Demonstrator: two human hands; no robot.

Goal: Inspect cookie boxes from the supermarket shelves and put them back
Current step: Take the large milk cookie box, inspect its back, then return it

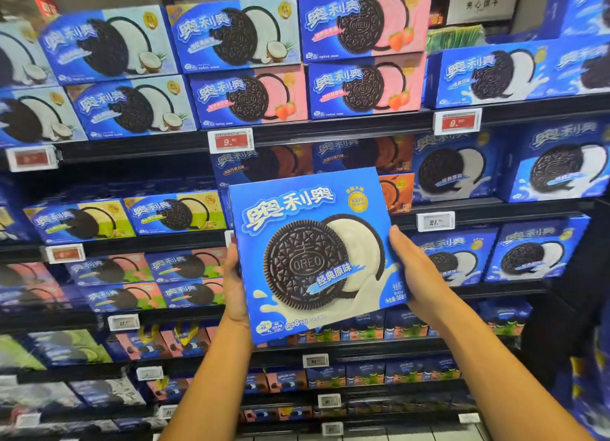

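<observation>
1. Cookie box (313, 255), blue, is held up in front of the shelves (330, 130), front face toward the camera, slightly tilted.
2. Left hand (235, 285) grips its left edge; right hand (412, 272) clasps the right edge.
3. For a good inspection, turn it slowly, keeping both side grips.
4. The likely return gap (401, 224) sits just behind, beside the matching large boxes (452, 173); slide in squarely, clear of the price tags (435, 222).

The fingers of both hands are hidden behind the held cookie box (317, 255). That box covers part of the chocolate boxes (264, 163) on the shelf behind. The lower shelves (99, 391) are blurred, their price tags (315, 360) unreadable. The left-edge boxes (13, 57) are cut off.
</observation>
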